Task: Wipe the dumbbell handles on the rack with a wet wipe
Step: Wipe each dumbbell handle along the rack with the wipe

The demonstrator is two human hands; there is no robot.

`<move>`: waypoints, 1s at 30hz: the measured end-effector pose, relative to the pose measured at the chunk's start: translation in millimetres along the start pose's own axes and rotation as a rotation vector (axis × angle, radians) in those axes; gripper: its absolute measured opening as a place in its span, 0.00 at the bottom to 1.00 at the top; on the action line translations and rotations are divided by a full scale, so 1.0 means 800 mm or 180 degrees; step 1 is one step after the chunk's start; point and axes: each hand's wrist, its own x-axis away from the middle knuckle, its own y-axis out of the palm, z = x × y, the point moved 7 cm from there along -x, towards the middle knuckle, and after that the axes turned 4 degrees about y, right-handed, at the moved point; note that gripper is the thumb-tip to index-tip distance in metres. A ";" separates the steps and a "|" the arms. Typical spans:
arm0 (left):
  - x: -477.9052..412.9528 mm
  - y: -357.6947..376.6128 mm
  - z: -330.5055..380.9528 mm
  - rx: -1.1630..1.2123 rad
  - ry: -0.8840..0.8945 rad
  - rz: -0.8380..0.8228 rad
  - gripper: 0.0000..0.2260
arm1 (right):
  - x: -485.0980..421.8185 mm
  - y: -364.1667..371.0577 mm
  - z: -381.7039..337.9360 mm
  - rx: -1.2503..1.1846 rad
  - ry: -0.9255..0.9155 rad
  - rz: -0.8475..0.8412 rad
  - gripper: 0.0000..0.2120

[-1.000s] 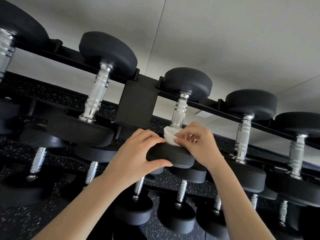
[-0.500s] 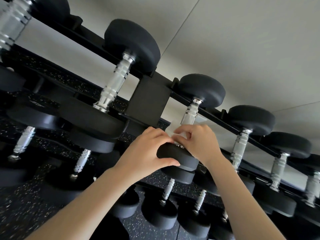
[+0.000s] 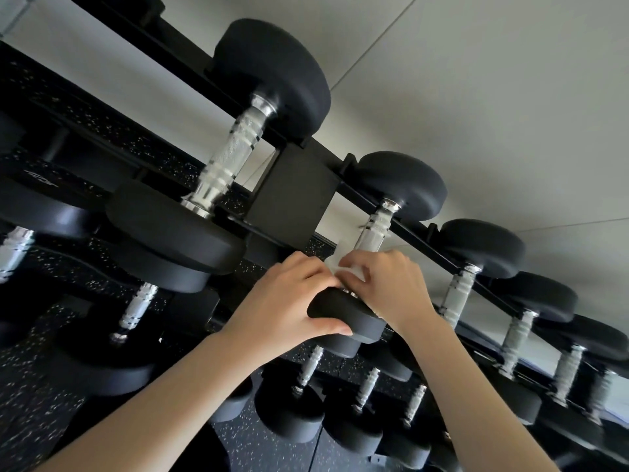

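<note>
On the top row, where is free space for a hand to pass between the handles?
Free: the gap between the gripped handle and the next handle on its right, where wall shows. Crowded: the gripped handle's lower end, under the left hand and right hand, with the black bracket close on its left.

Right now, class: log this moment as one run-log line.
left hand grips near dumbbell head | right hand holds wet wipe at dumbbell handle

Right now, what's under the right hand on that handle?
A white wet wipe peeks out at the right hand, against the handle. The handle's lower end is hidden by it and the left hand.
</note>
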 end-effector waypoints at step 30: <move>0.000 -0.001 -0.002 -0.0050 0.0167 0.0238 0.25 | -0.050 -0.052 0.035 -0.0190 -0.0065 0.2227 0.07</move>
